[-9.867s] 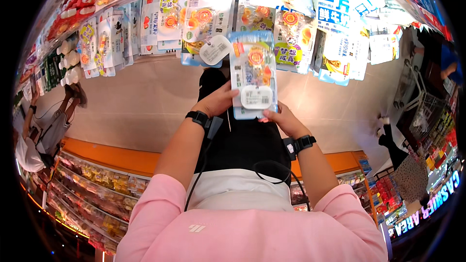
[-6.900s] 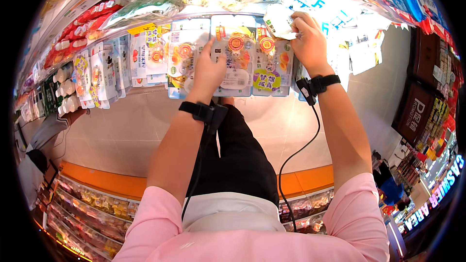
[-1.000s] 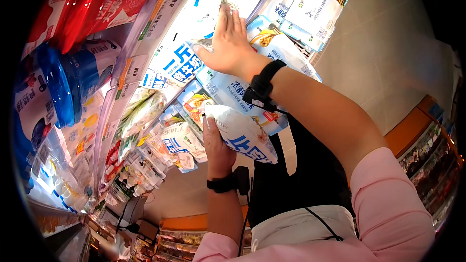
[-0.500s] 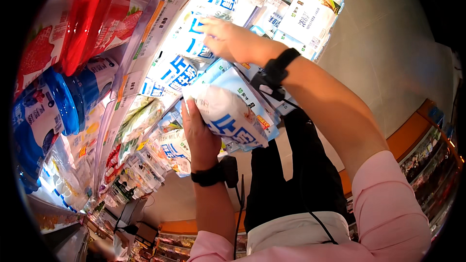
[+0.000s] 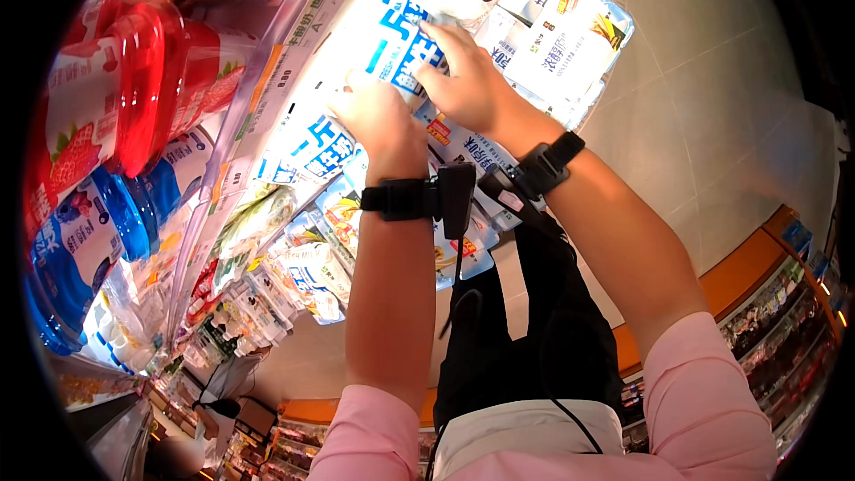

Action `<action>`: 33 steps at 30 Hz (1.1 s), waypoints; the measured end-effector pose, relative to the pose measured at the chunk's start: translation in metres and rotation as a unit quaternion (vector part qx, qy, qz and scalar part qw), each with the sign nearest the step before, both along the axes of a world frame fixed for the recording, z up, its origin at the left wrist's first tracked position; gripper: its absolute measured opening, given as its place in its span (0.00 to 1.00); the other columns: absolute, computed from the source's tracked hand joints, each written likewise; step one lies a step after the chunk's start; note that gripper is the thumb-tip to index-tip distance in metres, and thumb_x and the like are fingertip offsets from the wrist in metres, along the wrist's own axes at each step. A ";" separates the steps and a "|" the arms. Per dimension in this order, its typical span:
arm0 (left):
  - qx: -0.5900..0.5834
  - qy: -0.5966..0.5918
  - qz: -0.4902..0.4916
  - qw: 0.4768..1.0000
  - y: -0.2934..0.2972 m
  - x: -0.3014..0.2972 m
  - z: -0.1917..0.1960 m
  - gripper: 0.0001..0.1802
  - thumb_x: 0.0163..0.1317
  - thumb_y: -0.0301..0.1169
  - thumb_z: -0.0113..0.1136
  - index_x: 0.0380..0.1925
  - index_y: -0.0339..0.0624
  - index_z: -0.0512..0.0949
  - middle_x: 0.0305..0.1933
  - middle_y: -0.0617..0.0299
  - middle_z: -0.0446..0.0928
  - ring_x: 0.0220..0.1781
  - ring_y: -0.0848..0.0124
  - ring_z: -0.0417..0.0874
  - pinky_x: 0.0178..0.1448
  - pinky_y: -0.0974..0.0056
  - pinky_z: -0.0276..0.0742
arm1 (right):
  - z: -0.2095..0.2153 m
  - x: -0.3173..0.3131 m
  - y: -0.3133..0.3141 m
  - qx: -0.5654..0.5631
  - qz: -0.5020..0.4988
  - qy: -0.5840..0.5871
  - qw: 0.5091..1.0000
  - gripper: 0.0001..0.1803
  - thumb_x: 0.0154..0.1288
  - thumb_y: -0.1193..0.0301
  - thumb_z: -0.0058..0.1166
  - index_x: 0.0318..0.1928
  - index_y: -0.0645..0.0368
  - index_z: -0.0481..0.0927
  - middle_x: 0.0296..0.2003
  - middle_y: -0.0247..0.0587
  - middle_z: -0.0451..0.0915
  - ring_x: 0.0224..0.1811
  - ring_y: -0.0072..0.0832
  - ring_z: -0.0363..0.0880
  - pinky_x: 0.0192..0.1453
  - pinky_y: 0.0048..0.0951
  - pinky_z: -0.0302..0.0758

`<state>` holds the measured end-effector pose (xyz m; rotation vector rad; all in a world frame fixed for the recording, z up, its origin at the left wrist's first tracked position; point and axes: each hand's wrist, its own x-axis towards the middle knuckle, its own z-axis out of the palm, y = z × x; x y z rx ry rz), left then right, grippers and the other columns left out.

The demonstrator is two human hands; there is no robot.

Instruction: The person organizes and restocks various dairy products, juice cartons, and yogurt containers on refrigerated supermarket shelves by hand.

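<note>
In the head view, two bare hands meet over packages under strong light. One white package with large blue characters lies between them, with both hands at its near part. The left hand is at its lower left; glare washes out the fingers, so I cannot tell how far they are open or whether they have hold of anything. The right hand is at its right edge, thumb and forefinger spread, part of the package showing between them; whether they grip it I cannot tell.

One more white package with blue characters lies just below and left of the left hand. Right of the right hand is a pile of white packs with pale-blue edges, one whole on top; those underneath are too overlapped to count. At the left are packs with red plastic parts and packs with blue plastic parts, too overlapped to count, beyond one long price strip.

Two black straps, left and right, circle the wrists, each with one black device. One other person shows partly, at lower left.
</note>
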<state>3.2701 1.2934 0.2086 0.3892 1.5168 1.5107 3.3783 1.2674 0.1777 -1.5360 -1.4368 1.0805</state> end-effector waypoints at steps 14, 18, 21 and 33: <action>0.034 0.015 -0.028 0.999 0.020 -0.006 -0.064 0.32 0.67 0.25 0.53 0.66 0.35 0.50 0.61 0.46 0.69 0.60 0.61 0.73 0.62 0.58 0.72 | -0.027 0.035 0.014 0.008 0.111 0.102 0.988 0.30 0.74 0.65 0.45 0.72 0.65 0.63 0.75 0.56 0.58 0.79 0.44 0.54 0.79 0.35 0.54; -0.045 0.232 -0.314 0.919 -0.002 -0.023 -0.037 0.16 0.65 0.35 0.64 0.41 0.31 0.77 0.30 0.62 0.79 0.33 0.77 0.79 0.36 0.70 0.75 | -0.019 0.023 0.008 -0.022 0.124 -0.038 0.991 0.34 0.73 0.65 0.44 0.74 0.68 0.57 0.76 0.59 0.52 0.80 0.46 0.50 0.80 0.36 0.51; -0.140 0.325 -0.405 0.843 -0.005 -0.036 -0.031 0.16 0.67 0.34 0.63 0.41 0.28 0.77 0.32 0.59 0.81 0.32 0.75 0.80 0.35 0.70 0.77 | -0.007 0.025 -0.003 -0.025 0.124 -0.048 0.991 0.34 0.73 0.65 0.44 0.74 0.70 0.57 0.76 0.62 0.50 0.80 0.48 0.49 0.80 0.37 0.51; -0.060 0.045 -0.256 0.964 -0.027 -0.053 -0.033 0.19 0.70 0.27 0.55 0.56 0.28 0.67 0.49 0.47 0.80 0.43 0.64 0.85 0.44 0.67 0.85 | -0.016 -0.021 -0.025 -0.069 0.245 -0.268 0.929 0.40 0.75 0.54 0.37 0.79 0.61 0.45 0.80 0.54 0.30 0.83 0.47 0.34 0.81 0.58 0.31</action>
